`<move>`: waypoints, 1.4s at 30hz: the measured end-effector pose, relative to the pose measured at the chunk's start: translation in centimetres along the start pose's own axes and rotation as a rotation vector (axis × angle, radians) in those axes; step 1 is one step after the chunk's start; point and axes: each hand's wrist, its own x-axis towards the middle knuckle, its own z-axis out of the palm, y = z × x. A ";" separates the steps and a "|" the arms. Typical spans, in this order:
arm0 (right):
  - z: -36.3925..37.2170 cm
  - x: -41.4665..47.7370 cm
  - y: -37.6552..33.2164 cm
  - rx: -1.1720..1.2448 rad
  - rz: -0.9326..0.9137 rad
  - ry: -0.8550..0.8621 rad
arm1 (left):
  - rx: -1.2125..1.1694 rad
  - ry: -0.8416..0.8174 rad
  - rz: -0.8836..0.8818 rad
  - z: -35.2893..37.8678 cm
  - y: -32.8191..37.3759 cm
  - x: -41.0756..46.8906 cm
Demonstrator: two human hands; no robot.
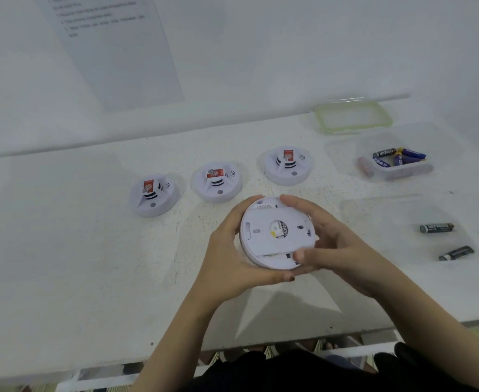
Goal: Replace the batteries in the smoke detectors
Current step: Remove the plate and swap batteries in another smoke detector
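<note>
Both hands hold one smoke detector (272, 236) above the bench (91, 250), back plate up and tilted toward the camera. Left hand (232, 256) wraps the left and lower rim. Right hand (334, 244) curls round the right rim, its thumb (303, 254) pressing the lower edge by a cover seam.

Three more detectors (218, 181) sit face-up in a row behind, apart from each other. A clear container (402, 174) far right holds batteries (399, 158). Two loose black batteries (436, 227) lie nearer, right of the hands.

Likely step: working the back cover on this unit. Can't tell if it's opening or closing, though a battery label seems to show through the centre hole. Next move needs a steady left-hand brace while the right thumb slides or twists the cover.
</note>
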 end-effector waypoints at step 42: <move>0.7 1.5 -2.2 -0.348 0.092 -0.343 | 0.245 -0.160 0.058 -2.0 0.5 -1.6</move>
